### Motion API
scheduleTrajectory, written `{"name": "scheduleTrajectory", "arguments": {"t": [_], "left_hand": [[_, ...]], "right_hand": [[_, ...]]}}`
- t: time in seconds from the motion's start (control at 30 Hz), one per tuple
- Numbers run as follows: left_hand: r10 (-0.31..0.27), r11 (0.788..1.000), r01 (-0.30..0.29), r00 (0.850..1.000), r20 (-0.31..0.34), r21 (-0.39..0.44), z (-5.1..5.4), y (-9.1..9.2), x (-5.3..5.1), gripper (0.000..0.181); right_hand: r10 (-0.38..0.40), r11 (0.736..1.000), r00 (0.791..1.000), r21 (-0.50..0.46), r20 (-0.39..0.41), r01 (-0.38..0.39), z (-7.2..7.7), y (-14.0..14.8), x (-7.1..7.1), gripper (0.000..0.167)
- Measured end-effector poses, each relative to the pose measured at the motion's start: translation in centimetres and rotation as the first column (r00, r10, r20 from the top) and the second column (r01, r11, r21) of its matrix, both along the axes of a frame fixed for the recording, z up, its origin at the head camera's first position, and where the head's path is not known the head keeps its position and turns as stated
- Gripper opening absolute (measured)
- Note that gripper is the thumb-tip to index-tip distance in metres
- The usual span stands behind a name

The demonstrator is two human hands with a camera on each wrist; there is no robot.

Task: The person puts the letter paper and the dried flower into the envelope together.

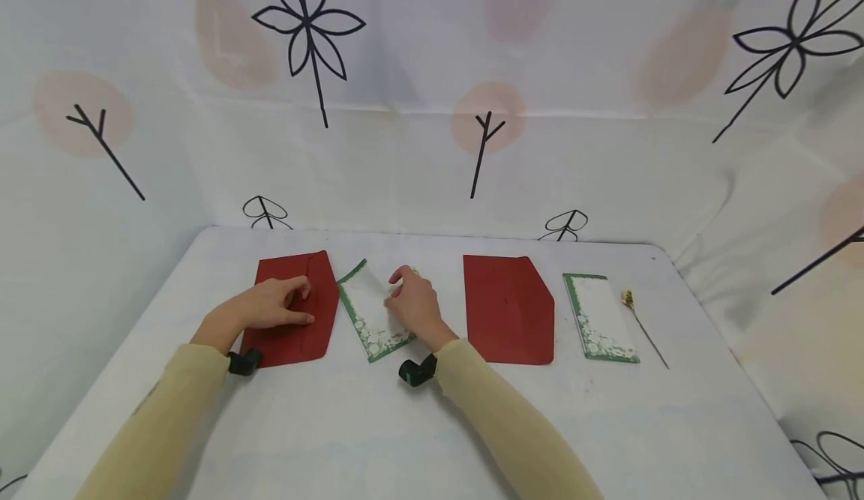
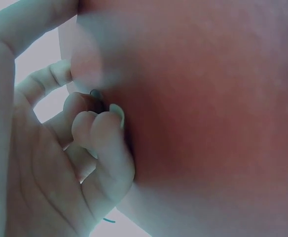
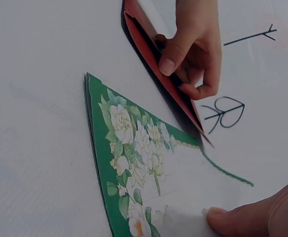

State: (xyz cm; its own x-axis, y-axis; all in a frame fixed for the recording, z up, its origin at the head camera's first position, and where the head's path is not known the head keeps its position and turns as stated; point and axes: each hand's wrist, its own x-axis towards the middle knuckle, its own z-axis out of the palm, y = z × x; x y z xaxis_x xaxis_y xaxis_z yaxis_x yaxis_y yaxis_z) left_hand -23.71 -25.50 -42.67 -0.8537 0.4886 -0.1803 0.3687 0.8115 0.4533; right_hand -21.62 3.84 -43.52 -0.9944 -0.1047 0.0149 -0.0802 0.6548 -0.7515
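Note:
On the left of the table lies a red envelope (image 1: pixel 312 335), its pointed flap side facing right. My left hand (image 1: pixel 270 305) holds it near the opening, thumb on one layer and the other fingers curled at the flap. A dark gap shows between the envelope's layers in the right wrist view. Just right of it, a white card (image 3: pixel 149 148) with a green floral border is tilted, its far edge curving up. My right hand (image 1: pixel 417 306) pinches the card, thumb (image 3: pixel 255 217) on its face; its other fingers are hidden. A small yellowish bit (image 1: pixel 415 271) shows beyond that hand.
A second red envelope (image 1: pixel 506 309) lies right of the right hand. Farther right are another green-bordered card (image 1: pixel 601 316) and a dried flower (image 1: pixel 628 299) on a thin stem. White patterned cloth (image 1: pixel 405 163) hangs behind the table (image 1: pixel 405 440).

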Motion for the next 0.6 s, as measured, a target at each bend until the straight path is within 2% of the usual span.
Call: {"name": "scheduleTrajectory", "arguments": {"t": [0.23,0.4,0.6], "left_hand": [[-0.001,1.0,0.001,1.0,0.003,0.017,-0.2,0.1,0.0,0.042],[0.003,1.0,-0.003,1.0,0.0,0.027,-0.3,-0.1,0.2,0.041],[0.016,1.0,-0.016,1.0,-0.015,0.018,-0.2,0.0,0.4,0.038]], "right_hand": [[0.047,0.997,0.999,-0.07,0.02,-0.045,0.1,1.1,0.2,0.019],[0.056,0.998,0.997,-0.032,0.049,-0.054,0.4,1.6,0.2,0.019],[0.083,0.996,0.994,-0.023,0.07,-0.082,1.8,2.2,0.4,0.023]]}}
